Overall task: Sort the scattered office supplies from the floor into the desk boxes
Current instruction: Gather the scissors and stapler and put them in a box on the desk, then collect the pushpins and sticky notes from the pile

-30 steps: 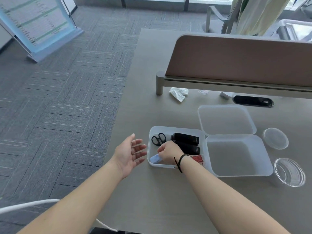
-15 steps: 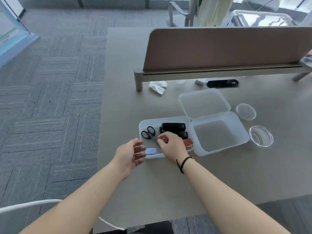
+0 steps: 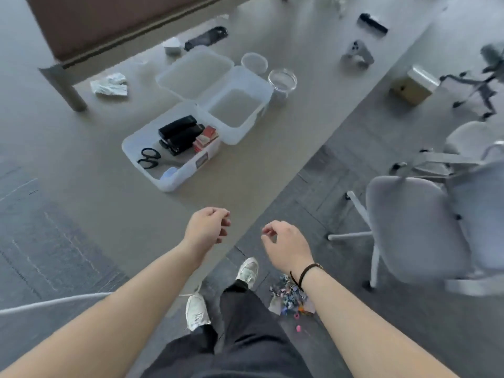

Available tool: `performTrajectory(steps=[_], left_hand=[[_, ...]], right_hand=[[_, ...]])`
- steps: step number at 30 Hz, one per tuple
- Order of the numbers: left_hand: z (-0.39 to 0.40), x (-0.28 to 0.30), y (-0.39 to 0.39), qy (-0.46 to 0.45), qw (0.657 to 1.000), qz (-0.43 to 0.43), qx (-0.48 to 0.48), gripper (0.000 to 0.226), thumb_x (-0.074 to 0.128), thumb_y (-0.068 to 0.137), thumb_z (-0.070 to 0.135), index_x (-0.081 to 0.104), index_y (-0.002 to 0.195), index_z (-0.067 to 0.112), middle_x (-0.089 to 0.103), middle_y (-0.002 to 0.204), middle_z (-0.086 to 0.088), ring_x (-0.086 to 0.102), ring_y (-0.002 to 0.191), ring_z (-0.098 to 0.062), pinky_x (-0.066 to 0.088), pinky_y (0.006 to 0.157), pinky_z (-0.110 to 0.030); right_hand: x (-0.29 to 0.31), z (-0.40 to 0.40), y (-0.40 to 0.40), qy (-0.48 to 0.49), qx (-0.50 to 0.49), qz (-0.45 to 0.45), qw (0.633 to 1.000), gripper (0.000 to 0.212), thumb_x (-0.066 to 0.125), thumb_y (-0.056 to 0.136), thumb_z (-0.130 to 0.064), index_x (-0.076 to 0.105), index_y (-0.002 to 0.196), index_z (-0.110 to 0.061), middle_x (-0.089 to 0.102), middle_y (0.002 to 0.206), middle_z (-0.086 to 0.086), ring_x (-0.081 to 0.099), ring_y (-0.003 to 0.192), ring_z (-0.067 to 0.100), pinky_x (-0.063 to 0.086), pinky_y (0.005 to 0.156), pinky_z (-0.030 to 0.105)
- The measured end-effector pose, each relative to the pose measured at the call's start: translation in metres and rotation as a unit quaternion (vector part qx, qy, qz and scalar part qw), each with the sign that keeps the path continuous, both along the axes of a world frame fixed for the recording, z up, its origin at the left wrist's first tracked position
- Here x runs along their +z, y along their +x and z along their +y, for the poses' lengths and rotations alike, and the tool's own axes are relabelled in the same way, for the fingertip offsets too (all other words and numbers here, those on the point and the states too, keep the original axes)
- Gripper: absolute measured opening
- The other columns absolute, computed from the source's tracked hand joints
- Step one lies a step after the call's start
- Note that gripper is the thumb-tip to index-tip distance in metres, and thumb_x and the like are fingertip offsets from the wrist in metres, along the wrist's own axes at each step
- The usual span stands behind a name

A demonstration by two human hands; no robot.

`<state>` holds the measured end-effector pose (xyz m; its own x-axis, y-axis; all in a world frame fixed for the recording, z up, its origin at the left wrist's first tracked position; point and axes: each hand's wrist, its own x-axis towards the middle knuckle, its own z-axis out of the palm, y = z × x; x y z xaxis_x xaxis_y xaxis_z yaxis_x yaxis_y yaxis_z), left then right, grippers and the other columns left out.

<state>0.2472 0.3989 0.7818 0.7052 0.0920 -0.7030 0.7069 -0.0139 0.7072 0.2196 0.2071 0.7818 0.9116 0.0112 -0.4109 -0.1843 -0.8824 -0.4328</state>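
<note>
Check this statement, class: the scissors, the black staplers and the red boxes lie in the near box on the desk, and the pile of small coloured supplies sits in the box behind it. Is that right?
Not quite. The head view shows the scissors, black staplers and red boxes in the near box, but the pile of small coloured supplies lies on the floor by the person's feet. The box behind holds nothing visible.

Soft even daylight, faint shadows; motion blur throughout, wide-angle bending at edges.
</note>
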Motion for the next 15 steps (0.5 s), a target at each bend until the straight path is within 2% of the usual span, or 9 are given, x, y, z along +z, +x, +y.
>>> performTrajectory(steps=[3,8,11,15], left_hand=[[-0.032,-0.013,-0.028,0.070,0.986,-0.034,-0.148,0.018,0.056,0.099,0.022,0.069,0.092,0.013,0.070,0.083,-0.002,0.059,0.068,-0.020,0.045,0.057,-0.026],[-0.082,-0.034,-0.067,0.169,0.928,-0.084,-0.321,0.021,0.056,0.097,0.029,0.068,0.080,0.022,0.071,0.078,0.001,0.063,0.068,-0.021,0.049,0.058,-0.029],[-0.113,-0.047,-0.095,0.196,0.898,-0.097,-0.381,0.021,0.054,0.098,0.030,0.065,0.082,0.022,0.068,0.075,0.004,0.061,0.069,-0.019,0.050,0.065,-0.032],[-0.155,-0.084,-0.130,0.237,0.875,-0.106,-0.408,0.019,0.052,0.098,0.032,0.064,0.088,0.023,0.067,0.080,0.008,0.062,0.081,-0.021,0.049,0.071,-0.035]], right_hand=[[-0.007,-0.035,-0.061,0.001,-0.087,0.050,0.995,0.018,0.057,0.094,-0.035,0.068,0.106,-0.027,0.067,0.111,-0.004,0.061,0.105,0.018,0.049,0.092,0.034],[-0.027,-0.080,-0.153,0.009,-0.219,0.100,0.970,0.015,0.058,0.093,-0.036,0.067,0.103,-0.029,0.069,0.103,-0.007,0.063,0.097,0.017,0.051,0.086,0.032],[-0.042,-0.104,-0.207,0.006,-0.284,0.122,0.951,0.013,0.054,0.096,-0.036,0.065,0.102,-0.031,0.066,0.095,-0.011,0.062,0.089,0.016,0.053,0.078,0.032],[-0.076,-0.134,-0.277,-0.046,-0.290,0.136,0.946,0.021,0.045,0.099,-0.032,0.064,0.106,-0.029,0.066,0.104,-0.008,0.061,0.096,0.019,0.052,0.081,0.033]])
